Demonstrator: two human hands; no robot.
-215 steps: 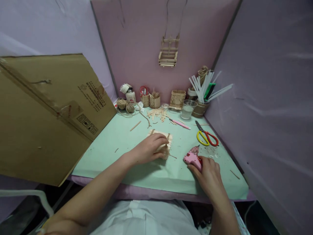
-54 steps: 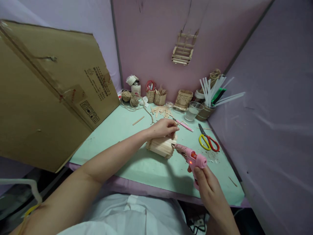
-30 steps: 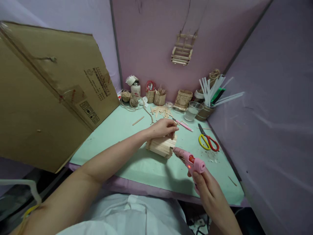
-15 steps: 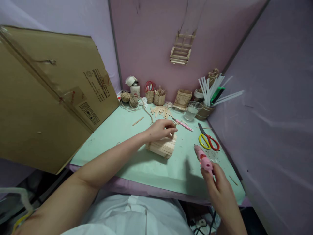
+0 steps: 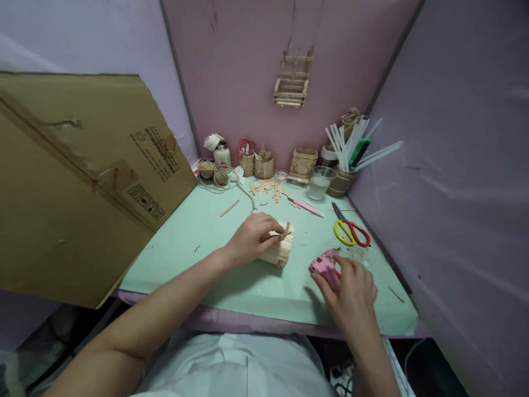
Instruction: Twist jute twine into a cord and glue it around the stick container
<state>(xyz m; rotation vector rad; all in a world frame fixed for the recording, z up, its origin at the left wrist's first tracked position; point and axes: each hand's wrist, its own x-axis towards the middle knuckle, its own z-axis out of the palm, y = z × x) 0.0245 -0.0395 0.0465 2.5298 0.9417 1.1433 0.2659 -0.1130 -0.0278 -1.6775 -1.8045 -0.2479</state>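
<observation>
On the table lies a small block-shaped piece built of pale craft sticks (image 5: 274, 256). Over its top, my left hand (image 5: 253, 238) pinches a short brown piece of twine (image 5: 286, 230) between thumb and fingertips. The hand covers the far left part of the stick piece. To the right, my right hand (image 5: 352, 286) grips a pink glue gun (image 5: 326, 267), turned on its side, low over the table. Whether the gun touches the tabletop I cannot tell. Scissors (image 5: 351, 231) with yellow and red handles lie just beyond this hand.
A pink craft knife (image 5: 306, 207) and loose craft sticks (image 5: 268, 188) lie farther back. Behind them stand a plastic cup of water (image 5: 320, 184), a holder with white glue sticks (image 5: 341, 182) and twine balls (image 5: 206, 169). A cardboard sheet (image 5: 82, 220) leans at left.
My right hand has brought the glue gun left and tipped it onto its side. My left hand has drawn slightly back toward me, still pinching the twine.
</observation>
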